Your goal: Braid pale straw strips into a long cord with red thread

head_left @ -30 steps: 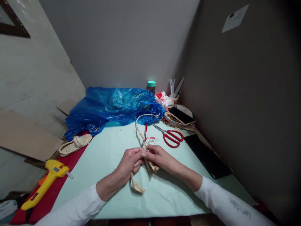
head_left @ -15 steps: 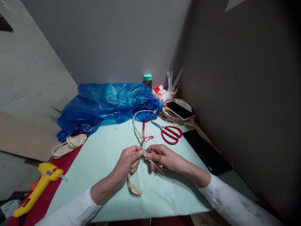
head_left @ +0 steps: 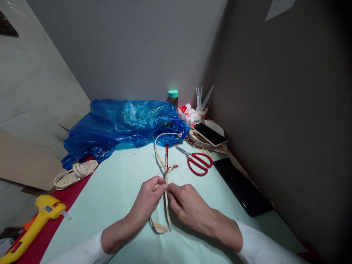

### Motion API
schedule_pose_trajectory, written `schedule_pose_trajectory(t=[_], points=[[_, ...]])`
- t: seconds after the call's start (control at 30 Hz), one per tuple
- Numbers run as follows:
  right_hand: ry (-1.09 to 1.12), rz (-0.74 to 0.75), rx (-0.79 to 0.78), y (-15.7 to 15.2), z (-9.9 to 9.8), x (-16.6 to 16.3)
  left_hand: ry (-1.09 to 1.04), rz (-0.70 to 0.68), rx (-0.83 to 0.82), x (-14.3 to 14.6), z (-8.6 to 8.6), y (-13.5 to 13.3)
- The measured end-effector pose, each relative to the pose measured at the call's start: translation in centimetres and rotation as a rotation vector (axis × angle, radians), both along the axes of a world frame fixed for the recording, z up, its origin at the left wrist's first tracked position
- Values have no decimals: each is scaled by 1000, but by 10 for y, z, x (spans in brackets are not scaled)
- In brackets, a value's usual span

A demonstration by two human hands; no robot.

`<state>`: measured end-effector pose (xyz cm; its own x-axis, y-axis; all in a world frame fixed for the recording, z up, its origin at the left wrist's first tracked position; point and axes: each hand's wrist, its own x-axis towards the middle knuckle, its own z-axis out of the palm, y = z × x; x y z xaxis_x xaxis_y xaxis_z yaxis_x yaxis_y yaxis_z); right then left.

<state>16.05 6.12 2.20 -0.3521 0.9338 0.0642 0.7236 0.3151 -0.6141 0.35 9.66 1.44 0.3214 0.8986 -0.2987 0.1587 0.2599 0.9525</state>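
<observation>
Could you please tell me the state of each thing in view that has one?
Straw braid: partly plaited, lower ends loose
Left hand: pinching the braid
Right hand: pinching the braid
Scissors: lying flat, apparently closed
Glue gun: lying down, stick protruding
Coiled cord: bundled
Blue bag: crumpled
Jar: upright, lid on
Phone: screen dark
Cup: upright, holding sticks

Craft corner, home or workshop unclear: table (head_left: 110, 174) against grey wall (head_left: 137, 47). Straw braid (head_left: 166, 177) at centre; from there, glue gun (head_left: 45, 212) at eight o'clock, coiled straw cord (head_left: 77, 173) at nine, stick-filled cup (head_left: 201, 113) at one, scissors (head_left: 190, 155) at two.
</observation>
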Motion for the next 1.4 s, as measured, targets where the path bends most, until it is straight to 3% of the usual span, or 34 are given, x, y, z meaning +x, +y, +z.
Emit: schedule_pose_trajectory(t=[0.17,0.33,0.47,1.03,1.23,1.4], points=[[22,-8,27,0,-6,2,25,-43,115,-1,-4,3],[143,-123,-143,6,-3,0,-77,-46,53,-3,-20,8],[212,-120,-240,12,-6,-3,-102,-39,96,-2,-26,9],[119,-63,-55,12,-17,-4,73,-76,176,3,-10,5],[71,6,-100,14,-7,0,97,-81,166,3,-11,6],[32,44,-40,15,1,4,61,-62,182,2,-14,8]])
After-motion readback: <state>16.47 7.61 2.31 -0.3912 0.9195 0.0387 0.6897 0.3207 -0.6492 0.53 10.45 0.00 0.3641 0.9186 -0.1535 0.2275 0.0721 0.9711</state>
